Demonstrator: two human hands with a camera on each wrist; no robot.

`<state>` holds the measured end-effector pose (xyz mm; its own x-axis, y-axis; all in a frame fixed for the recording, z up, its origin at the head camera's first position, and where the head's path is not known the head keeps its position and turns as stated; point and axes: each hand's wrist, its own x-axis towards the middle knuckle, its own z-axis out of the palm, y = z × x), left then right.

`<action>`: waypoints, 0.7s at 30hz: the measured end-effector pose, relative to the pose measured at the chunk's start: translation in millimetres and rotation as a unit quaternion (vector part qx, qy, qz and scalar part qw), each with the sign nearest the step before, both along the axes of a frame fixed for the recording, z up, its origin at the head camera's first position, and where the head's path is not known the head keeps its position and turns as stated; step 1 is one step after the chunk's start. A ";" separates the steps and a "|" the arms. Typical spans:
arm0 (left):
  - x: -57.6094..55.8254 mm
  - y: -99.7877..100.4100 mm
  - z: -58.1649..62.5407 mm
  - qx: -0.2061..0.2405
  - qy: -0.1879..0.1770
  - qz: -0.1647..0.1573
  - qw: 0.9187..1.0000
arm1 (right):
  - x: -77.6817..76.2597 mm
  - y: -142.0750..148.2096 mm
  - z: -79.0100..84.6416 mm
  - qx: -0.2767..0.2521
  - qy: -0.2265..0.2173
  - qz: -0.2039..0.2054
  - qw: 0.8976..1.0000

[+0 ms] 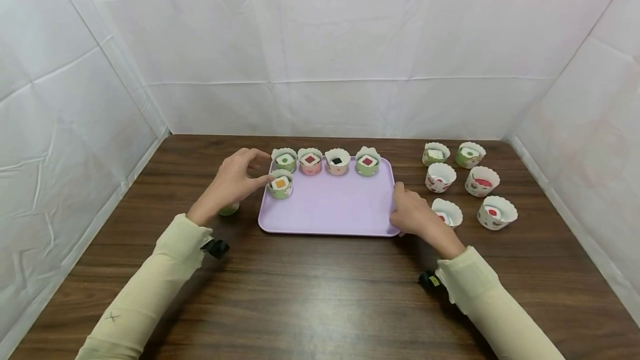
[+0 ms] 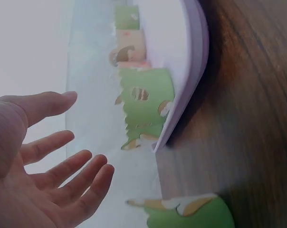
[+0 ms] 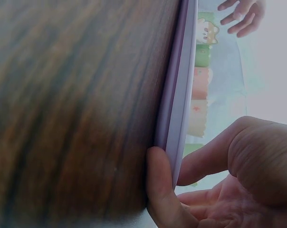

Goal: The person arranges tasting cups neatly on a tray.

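Observation:
A lilac tray (image 1: 330, 210) lies on the brown table. Along its back edge stand several paper baking cups, each holding a white piece with a coloured mark. In front of the leftmost one is a green cup (image 1: 280, 185) with a yellow square inside. My left hand (image 1: 237, 179) hovers at the tray's left side by this cup, and its fingers (image 2: 62, 171) look spread and empty in the left wrist view. My right hand (image 1: 412, 210) grips the tray's front right corner, thumb on the inner side and a finger (image 3: 160, 173) against the outside of the rim.
Partly hidden by my left wrist, another green cup (image 1: 229, 209) stands left of the tray. Several more filled cups, such as a white one (image 1: 496, 213), stand right of the tray. White sheeting (image 1: 340, 43) hangs along the back and both sides.

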<state>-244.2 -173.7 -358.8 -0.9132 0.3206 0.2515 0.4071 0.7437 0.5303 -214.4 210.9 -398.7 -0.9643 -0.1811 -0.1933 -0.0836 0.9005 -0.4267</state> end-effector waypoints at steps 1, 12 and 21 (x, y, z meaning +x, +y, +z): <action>0.4 -2.8 0.5 0.008 0.004 0.002 1.000 | -0.2 0.2 -0.2 0.000 0.000 0.000 1.000; 1.7 -32.8 5.8 0.104 0.003 0.067 0.992 | -1.6 0.8 -1.7 0.002 0.004 0.004 1.000; 1.1 -53.8 6.6 0.133 0.001 0.095 0.987 | -2.4 0.3 -1.2 0.016 0.007 0.007 1.000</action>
